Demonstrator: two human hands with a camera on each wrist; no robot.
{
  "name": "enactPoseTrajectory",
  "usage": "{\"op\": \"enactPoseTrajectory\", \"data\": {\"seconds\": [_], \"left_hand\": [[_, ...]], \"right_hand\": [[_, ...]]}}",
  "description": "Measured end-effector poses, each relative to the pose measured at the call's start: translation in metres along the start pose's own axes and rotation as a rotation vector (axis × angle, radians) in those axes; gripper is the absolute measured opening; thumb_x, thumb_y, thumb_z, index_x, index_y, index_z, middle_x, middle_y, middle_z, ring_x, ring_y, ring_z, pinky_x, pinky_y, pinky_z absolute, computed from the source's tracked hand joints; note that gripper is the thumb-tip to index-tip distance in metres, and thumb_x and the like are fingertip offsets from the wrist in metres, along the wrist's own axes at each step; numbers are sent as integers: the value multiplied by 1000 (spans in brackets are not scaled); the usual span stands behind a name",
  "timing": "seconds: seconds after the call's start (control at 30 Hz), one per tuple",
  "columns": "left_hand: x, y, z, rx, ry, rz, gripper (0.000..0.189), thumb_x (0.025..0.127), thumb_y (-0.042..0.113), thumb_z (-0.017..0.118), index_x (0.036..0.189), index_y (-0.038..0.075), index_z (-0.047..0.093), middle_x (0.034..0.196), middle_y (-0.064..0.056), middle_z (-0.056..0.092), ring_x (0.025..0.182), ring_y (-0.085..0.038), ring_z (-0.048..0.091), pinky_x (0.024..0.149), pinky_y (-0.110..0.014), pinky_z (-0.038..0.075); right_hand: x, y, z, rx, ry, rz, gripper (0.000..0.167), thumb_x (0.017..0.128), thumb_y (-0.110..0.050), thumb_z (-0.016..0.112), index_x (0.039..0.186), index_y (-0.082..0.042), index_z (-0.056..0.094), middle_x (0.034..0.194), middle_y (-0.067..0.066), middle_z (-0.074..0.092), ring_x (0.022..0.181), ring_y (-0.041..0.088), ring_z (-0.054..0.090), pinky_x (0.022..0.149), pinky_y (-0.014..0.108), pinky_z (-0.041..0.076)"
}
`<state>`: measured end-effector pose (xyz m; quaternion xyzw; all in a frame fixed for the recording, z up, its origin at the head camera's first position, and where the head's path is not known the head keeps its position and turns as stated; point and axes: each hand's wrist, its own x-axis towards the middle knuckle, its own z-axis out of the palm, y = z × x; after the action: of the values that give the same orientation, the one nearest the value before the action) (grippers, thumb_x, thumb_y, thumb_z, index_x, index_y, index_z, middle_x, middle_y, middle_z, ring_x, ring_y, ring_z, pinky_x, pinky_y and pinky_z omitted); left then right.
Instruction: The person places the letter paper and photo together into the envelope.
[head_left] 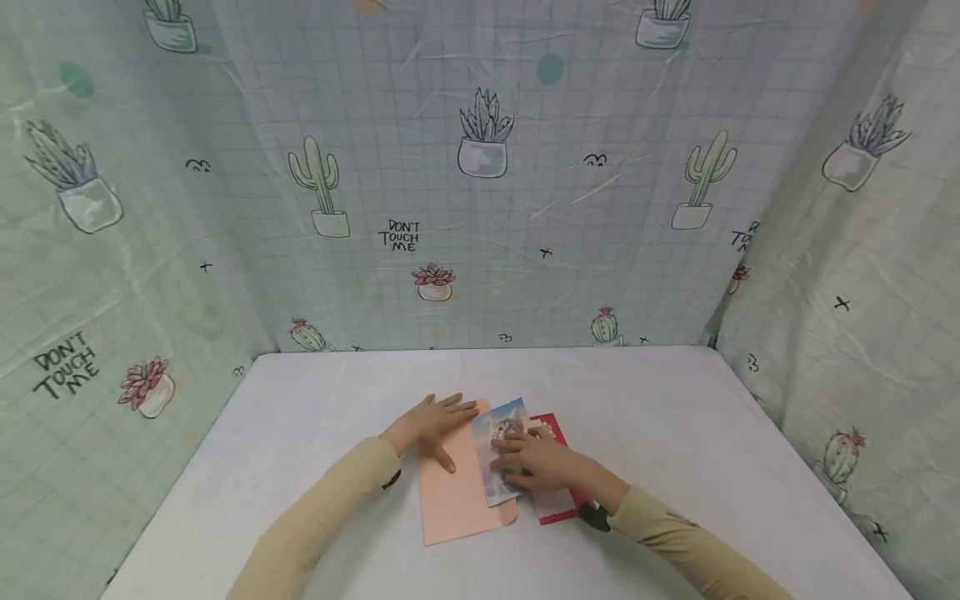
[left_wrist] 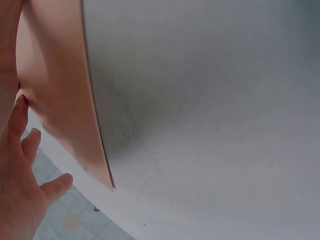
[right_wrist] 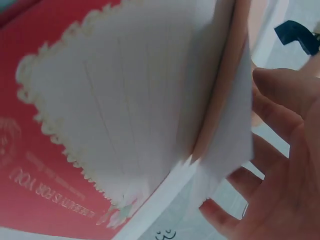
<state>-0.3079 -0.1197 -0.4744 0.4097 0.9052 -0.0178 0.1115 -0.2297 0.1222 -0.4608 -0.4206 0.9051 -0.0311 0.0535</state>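
Observation:
My left hand (head_left: pixel 438 425) lies with fingers spread on a peach folded sheet (head_left: pixel 450 508), near its upper left edge. In the left wrist view the fingers (left_wrist: pixel 57 187) are straight and apart. A picture card (head_left: pixel 498 487), blue and pale with a kitten-like animal on it, overlaps the sheet's right side. On this card rest the outstretched fingers of my right hand (head_left: pixel 543 460), which covers part of it. Under that hand lies a red card (head_left: pixel 558 512). The right wrist view shows its white lined panel (right_wrist: pixel 130 95) with a lacy border and printed lettering.
The cards lie on a white table (head_left: pixel 315 433) near its middle. Hanging sheets printed with potted cacti (head_left: pixel 480 217) enclose the back and both sides. Each forearm wears a pale yellow sleeve (head_left: pixel 322 508), with a dark strap piece (head_left: pixel 594 517) at the right wrist.

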Motion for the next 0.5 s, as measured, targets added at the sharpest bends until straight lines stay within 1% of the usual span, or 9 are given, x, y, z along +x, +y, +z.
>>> {"op": "enactPoseTrajectory", "data": {"seconds": [0.13, 0.3, 0.37, 0.5], "left_hand": [[1, -2, 2, 21, 2, -1, 104, 60, 65, 65, 142, 15, 24, 150, -3, 20, 138, -31, 17, 101, -62, 22], [-1, -1, 8, 98, 13, -38, 107, 59, 70, 61, 142, 14, 23, 150, -4, 20, 137, -30, 17, 101, -59, 25], [-4, 2, 9, 134, 20, -59, 106, 60, 71, 59, 142, 12, 25, 149, -7, 23, 137, -31, 20, 101, -57, 27], [-14, 9, 10, 159, 56, -95, 99, 66, 70, 56, 138, 7, 32, 144, -11, 31, 133, -32, 27, 100, -56, 30]], "right_hand": [[2, -1, 5, 8, -35, 38, 34, 87, -36, 54, 120, -31, 56, 134, -2, 48, 125, 22, 41, 97, 51, 32], [5, -1, 11, -13, -42, 34, 36, 85, -38, 56, 121, -33, 55, 132, -2, 50, 125, 21, 40, 97, 52, 34], [6, 0, 13, -28, -41, 28, 38, 84, -39, 57, 121, -33, 54, 130, -3, 50, 124, 21, 40, 96, 53, 35], [8, 3, 17, -37, -33, 20, 40, 84, -40, 57, 123, -33, 52, 128, -3, 49, 122, 20, 41, 92, 56, 38]]}}
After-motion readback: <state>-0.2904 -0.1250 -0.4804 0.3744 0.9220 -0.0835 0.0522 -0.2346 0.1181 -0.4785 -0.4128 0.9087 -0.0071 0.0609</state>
